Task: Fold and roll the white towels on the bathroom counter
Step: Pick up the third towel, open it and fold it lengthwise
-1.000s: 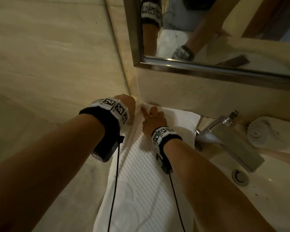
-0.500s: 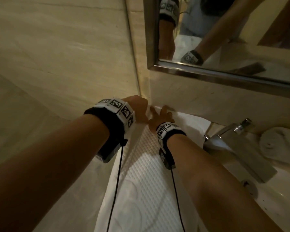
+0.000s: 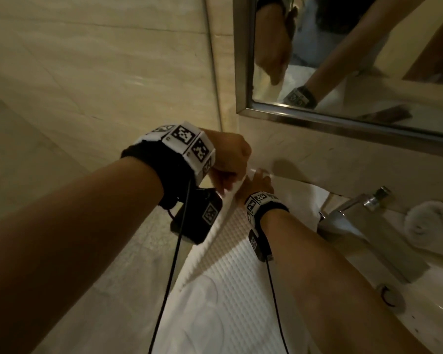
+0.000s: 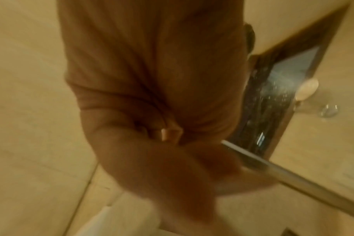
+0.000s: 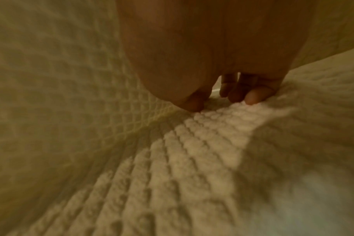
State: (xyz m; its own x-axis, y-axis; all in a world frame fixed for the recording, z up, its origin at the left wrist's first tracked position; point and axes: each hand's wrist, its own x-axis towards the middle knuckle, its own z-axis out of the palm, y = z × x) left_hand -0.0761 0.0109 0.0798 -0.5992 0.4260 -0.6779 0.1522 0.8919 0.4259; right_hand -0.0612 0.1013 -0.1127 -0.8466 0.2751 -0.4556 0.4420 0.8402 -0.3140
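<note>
Head view: towel [image 3: 230, 290] edge in left hand [image 3: 230, 159] grip

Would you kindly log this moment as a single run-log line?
step: fold | left hand: grips raised edge of white towel | right hand: fingertips press towel down | rolled towel: beside faucet

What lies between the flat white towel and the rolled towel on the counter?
In the head view, the metal faucet stands between the flat towel and the rolled towel.
</note>
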